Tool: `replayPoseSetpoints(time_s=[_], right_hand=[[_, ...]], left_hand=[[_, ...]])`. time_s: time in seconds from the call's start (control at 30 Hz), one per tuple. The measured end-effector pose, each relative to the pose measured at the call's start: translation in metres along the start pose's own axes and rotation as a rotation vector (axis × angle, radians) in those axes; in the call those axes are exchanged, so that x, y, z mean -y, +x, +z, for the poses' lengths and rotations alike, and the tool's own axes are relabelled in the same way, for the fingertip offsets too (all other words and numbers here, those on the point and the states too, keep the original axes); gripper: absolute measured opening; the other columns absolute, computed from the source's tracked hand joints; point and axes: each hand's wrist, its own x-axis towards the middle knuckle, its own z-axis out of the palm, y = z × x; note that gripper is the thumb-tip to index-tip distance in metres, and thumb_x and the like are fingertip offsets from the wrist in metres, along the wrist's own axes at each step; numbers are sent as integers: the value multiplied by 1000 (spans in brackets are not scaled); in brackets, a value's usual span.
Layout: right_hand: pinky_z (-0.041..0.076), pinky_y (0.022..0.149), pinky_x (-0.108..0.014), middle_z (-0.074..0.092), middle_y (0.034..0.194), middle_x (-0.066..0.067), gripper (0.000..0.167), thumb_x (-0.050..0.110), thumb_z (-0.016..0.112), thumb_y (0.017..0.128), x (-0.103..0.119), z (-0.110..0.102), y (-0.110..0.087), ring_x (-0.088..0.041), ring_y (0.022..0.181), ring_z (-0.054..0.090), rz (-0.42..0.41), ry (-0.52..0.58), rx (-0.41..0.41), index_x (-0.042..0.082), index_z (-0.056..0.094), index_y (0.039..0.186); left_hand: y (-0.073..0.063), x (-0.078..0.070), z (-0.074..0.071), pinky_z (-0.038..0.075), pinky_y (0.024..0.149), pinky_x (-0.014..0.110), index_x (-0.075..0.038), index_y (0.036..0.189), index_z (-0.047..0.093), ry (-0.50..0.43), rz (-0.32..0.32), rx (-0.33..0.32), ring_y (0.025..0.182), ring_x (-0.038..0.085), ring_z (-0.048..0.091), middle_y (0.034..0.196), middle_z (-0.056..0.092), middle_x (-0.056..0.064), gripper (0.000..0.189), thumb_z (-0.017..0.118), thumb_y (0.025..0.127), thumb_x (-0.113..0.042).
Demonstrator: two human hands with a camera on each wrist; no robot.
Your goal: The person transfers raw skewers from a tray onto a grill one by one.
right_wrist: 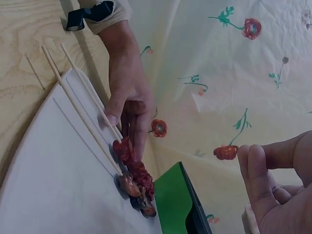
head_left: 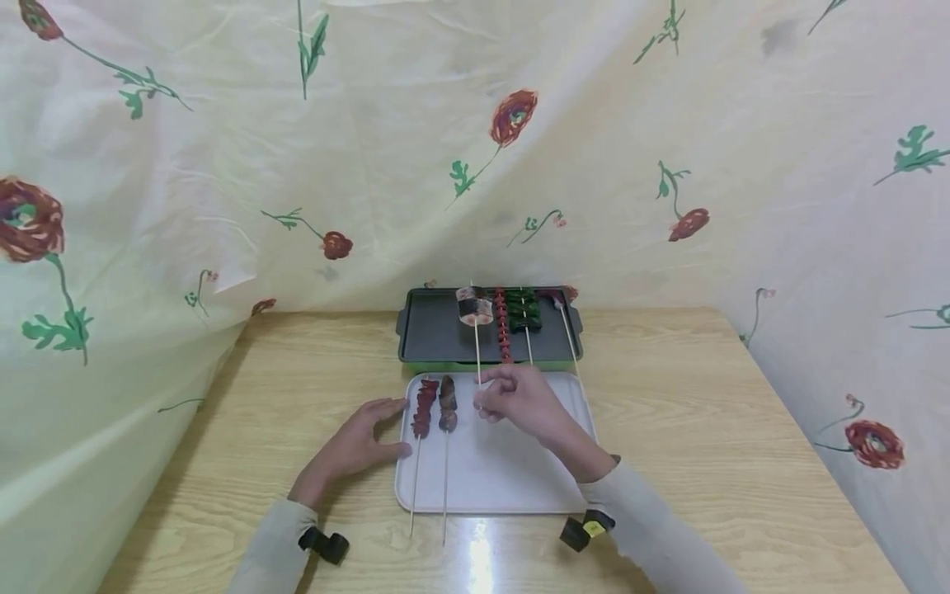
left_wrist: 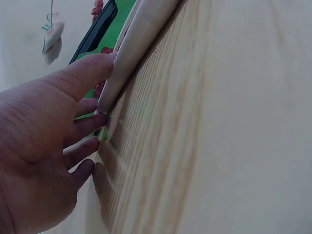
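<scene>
My right hand (head_left: 519,400) pinches the bare stick of a skewer between thumb and fingers. On its upper end sit thick pale slices with a dark band (head_left: 475,307), upright over the griddle (head_left: 438,326) in the head view. In the left wrist view the pale pieces (left_wrist: 53,44) hang at upper left. My left hand (head_left: 356,441) is at the left rim of a white tray (head_left: 512,478), thumb and fingers spread apart. In the left wrist view its fingertips touch the tray edge (left_wrist: 136,48). Beside it on the tray lie a red meat skewer (head_left: 425,408) and a brownish skewer (head_left: 448,404).
On the dark griddle with its green base lie a thin red skewer (head_left: 503,326), a green vegetable skewer (head_left: 524,313) and a purplish-tipped one (head_left: 560,305). The tray stands right in front of it on a wooden table (head_left: 668,412). Flowered cloth (head_left: 416,165) hangs behind.
</scene>
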Motion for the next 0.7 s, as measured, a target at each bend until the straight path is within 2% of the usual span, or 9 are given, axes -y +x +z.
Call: replayPoseSetpoints(time_s=[0.47,0.7], right_hand=[[64,69,-31,74,87,-18,25,1,70,94,-3,-5,15,-18,74,71,41,8,-20,-8,65,117],[64,69,-30,75,87,-13,25,-1,69,93,-3,-5,19,-17,74,72,60,18,-19,-8,65,117]], left_hand=[[-1,0,0,27,123,57,-18,153,50,5,-15,4,150,37,34,158,45,11,80,83,85,-43],[-1,0,1,27,123,57,-18,153,50,-4,-23,1,150,37,33,158,45,11,80,83,84,-43]])
